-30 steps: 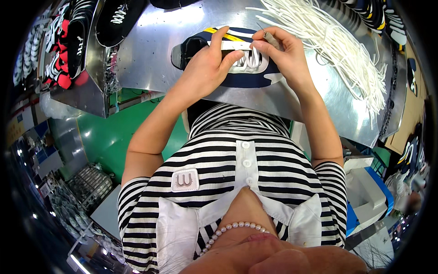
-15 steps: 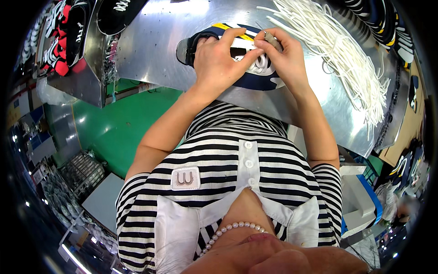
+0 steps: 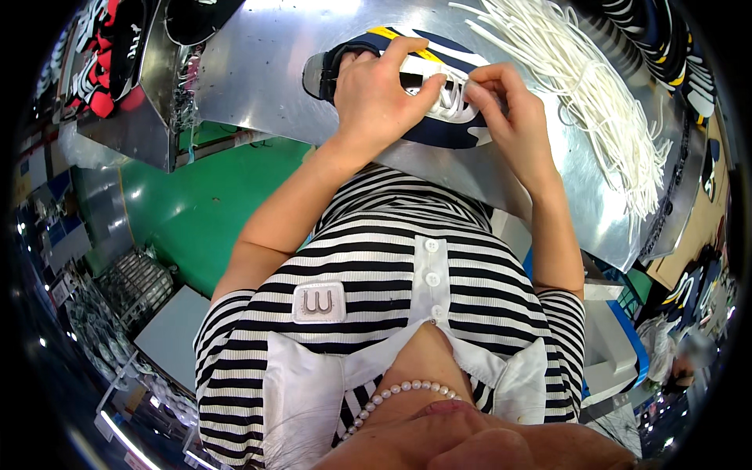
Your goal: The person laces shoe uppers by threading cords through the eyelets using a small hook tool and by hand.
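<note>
A dark navy sneaker point(image 3: 458, 137) with yellow and white stripes lies on its sole on the metal table, toe to the right. My left hand point(image 3: 376, 98) grips it at the ankle end, fingers partly inside the opening and thumb on the white tongue. White shoelace point(image 3: 448, 103) crosses the front of the shoe in several rows. My right hand point(image 3: 509, 106) is at the toe end, thumb and forefinger pinched at the lace. Its other fingers are curled, and I cannot see whether they hold anything.
A thick bundle of white laces point(image 3: 599, 102) lies on the metal table point(image 3: 258, 90) to the right of the shoe. Black shoes point(image 3: 196, 19) and red-and-black ones point(image 3: 102, 98) sit at the left. More striped shoes point(image 3: 658, 47) are lined up at the far right.
My right hand has moved slightly right, away from my left thumb. The small beige-handled hook tool it held no longer shows. More of the laced front is visible; my left hand keeps its grip.
</note>
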A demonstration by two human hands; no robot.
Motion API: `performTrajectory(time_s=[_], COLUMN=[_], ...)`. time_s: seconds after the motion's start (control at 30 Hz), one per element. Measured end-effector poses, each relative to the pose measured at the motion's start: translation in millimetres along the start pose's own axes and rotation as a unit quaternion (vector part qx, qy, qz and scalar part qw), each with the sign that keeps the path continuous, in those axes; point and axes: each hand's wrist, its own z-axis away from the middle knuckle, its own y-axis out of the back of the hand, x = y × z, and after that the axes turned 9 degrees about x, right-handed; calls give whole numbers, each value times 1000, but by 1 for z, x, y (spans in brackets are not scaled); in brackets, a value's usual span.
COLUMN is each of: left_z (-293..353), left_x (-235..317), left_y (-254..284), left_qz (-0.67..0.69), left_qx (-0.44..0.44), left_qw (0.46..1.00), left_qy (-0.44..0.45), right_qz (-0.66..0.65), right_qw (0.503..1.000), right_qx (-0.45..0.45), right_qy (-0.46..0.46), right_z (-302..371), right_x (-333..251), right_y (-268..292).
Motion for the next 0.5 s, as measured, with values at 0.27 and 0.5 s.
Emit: performTrajectory(time_s=[0.27,0.5], left_z=[4,9], left_x=[-4,-4], left_y=[0,-4], left_qz=[21,123], left_qx=[-9,-3], left_qw=[999,992], left_qy=[-35,-21], right_qz=[194,332], right_qw=[976,928], right_qx=[-53,-80], right_qy=[89,147], right_z=[-13,-21], right_x=[-6,-15], right_y=[-2,-31])
